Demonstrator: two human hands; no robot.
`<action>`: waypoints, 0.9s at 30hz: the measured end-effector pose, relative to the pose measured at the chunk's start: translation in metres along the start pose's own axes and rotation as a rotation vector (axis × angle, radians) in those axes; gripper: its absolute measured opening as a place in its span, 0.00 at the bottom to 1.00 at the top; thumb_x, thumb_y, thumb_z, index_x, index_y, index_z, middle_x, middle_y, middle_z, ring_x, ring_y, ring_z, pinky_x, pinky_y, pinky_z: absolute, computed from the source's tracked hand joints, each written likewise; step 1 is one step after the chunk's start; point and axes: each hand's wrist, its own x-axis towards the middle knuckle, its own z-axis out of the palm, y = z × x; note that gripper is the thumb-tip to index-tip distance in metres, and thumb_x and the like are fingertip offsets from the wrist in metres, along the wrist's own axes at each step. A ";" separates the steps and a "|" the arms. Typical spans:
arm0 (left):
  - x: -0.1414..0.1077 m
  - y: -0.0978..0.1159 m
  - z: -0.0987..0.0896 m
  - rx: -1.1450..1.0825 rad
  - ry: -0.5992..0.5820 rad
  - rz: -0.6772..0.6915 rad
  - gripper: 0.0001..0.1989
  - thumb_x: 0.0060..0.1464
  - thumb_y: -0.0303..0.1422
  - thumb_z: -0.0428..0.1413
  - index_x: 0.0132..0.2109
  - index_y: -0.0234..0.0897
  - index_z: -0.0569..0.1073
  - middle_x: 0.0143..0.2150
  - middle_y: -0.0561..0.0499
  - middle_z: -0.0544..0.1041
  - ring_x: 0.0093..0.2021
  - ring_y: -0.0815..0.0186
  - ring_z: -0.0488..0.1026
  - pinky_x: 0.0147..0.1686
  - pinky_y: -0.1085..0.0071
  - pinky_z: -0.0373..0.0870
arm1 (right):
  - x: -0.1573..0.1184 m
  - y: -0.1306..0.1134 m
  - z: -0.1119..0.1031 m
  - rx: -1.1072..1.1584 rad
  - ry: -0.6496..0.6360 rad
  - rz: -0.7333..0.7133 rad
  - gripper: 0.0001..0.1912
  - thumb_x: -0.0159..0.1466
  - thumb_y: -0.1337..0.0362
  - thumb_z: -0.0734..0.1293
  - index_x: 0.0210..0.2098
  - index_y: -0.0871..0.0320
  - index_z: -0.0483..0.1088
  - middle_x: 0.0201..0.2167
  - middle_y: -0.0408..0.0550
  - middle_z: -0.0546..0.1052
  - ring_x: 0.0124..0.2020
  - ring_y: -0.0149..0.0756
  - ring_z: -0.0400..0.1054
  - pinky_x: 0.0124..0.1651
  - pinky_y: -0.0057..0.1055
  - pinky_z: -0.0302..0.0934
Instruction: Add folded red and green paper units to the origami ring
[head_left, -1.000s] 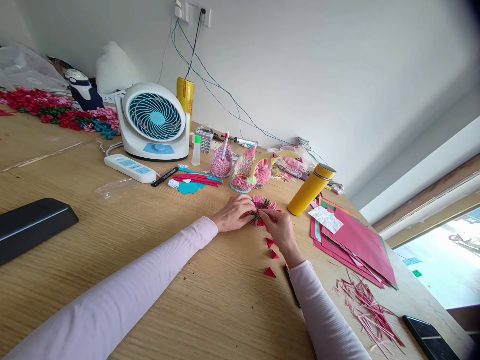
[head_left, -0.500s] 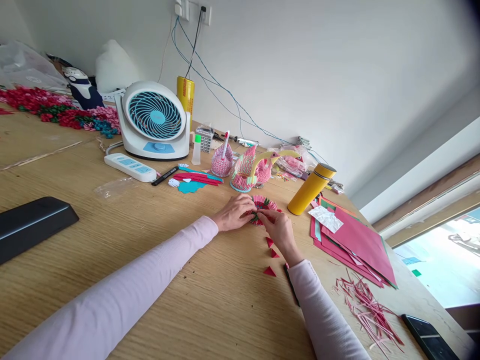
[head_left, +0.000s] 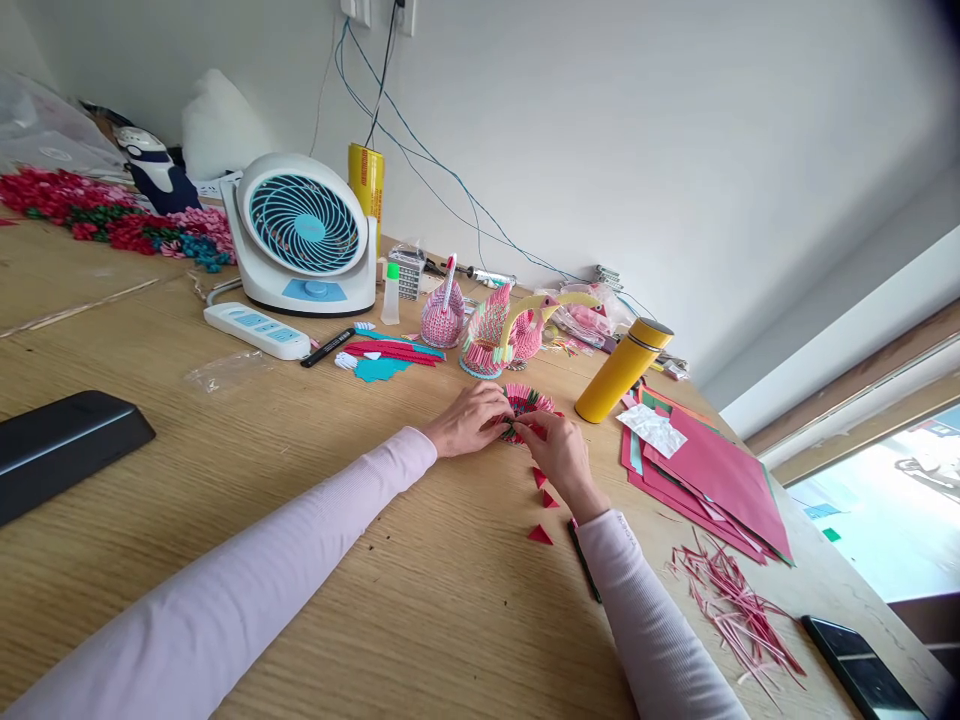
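A round ring of folded pink, red and green paper pieces lies on the wooden table. My left hand grips its left side, fingers curled onto the edge. From the right, my right hand pinches at the ring's near edge, its fingertips close to the left ones; any small piece between them is too small to make out. Several red paper triangles lie near my right wrist. Behind the ring stands a folded-paper swan, with a smaller pink one to its left.
A yellow flask stands right of the ring, near stacked red paper. Paper strips and a phone lie at the lower right. Further left are a white fan, a power strip and a black object.
The view has shifted slightly, so the background sits a little higher. Both hands stay at the ring, with only small finger movement.
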 end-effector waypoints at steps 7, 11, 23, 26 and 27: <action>0.000 0.001 0.001 0.018 0.010 0.015 0.07 0.60 0.31 0.54 0.44 0.37 0.75 0.43 0.46 0.76 0.54 0.57 0.66 0.56 0.59 0.64 | 0.001 0.002 0.002 0.047 -0.033 -0.009 0.13 0.63 0.53 0.65 0.40 0.50 0.79 0.23 0.44 0.79 0.24 0.36 0.72 0.30 0.30 0.59; 0.000 0.001 0.000 0.023 0.017 0.013 0.07 0.59 0.30 0.55 0.44 0.37 0.75 0.44 0.46 0.76 0.54 0.56 0.66 0.57 0.58 0.64 | 0.008 0.014 -0.015 0.225 0.006 -0.051 0.16 0.63 0.53 0.64 0.41 0.54 0.79 0.28 0.46 0.81 0.25 0.35 0.72 0.32 0.30 0.62; 0.000 0.003 0.001 0.021 0.109 0.064 0.08 0.62 0.29 0.52 0.45 0.36 0.74 0.47 0.46 0.76 0.54 0.58 0.66 0.57 0.58 0.65 | 0.010 0.056 -0.046 -0.379 -0.204 0.144 0.11 0.63 0.60 0.65 0.38 0.54 0.78 0.37 0.50 0.81 0.41 0.44 0.74 0.32 0.29 0.57; 0.000 0.004 0.001 0.016 0.157 0.078 0.09 0.62 0.27 0.51 0.46 0.35 0.73 0.46 0.45 0.76 0.53 0.58 0.67 0.56 0.58 0.66 | 0.010 0.053 -0.035 -0.447 -0.244 0.168 0.13 0.64 0.58 0.64 0.44 0.51 0.77 0.40 0.52 0.80 0.43 0.46 0.74 0.32 0.29 0.57; 0.000 0.004 0.001 0.016 0.162 0.082 0.09 0.61 0.27 0.51 0.46 0.35 0.73 0.46 0.45 0.76 0.53 0.59 0.67 0.56 0.58 0.66 | 0.010 0.053 -0.032 -0.469 -0.249 0.175 0.13 0.63 0.59 0.64 0.45 0.51 0.77 0.41 0.52 0.80 0.44 0.46 0.74 0.32 0.30 0.57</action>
